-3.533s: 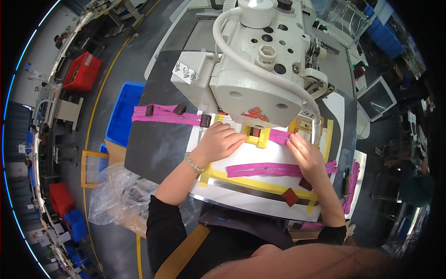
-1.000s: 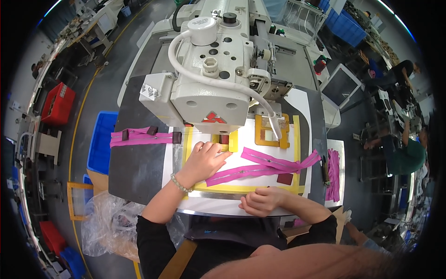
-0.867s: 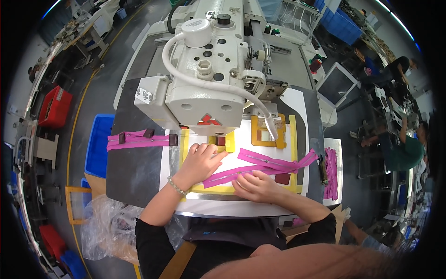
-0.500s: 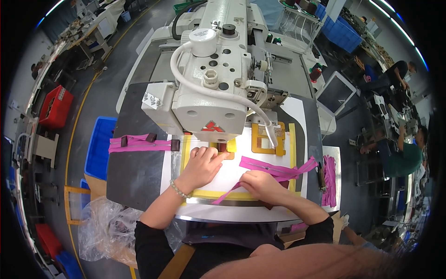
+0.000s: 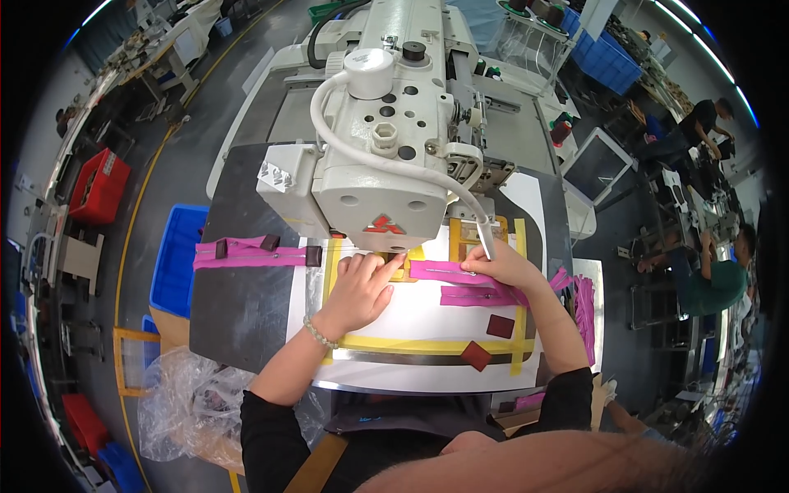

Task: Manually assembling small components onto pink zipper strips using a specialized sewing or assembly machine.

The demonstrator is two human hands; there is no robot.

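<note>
My left hand rests on the white template sheet. Its index finger is stretched onto a small yellow frame below the sewing machine head, and some fingertips are partly hidden there. My right hand pinches a pink zipper, its left end held flat against the small frame. A second pink zipper lies just below it. Two dark red patches, an upper one and a lower one, lie nearer to me on the sheet.
Left of my hands lies a pink zipper strip with dark end pieces. Another yellow frame sits at the right. Beyond it are a bundle of pink zippers and a tablet-like screen. A blue bin stands left.
My right hand has moved up and away from me, carrying a zipper's end to the small frame. The two red patches beneath it are uncovered. My left hand has barely moved.
</note>
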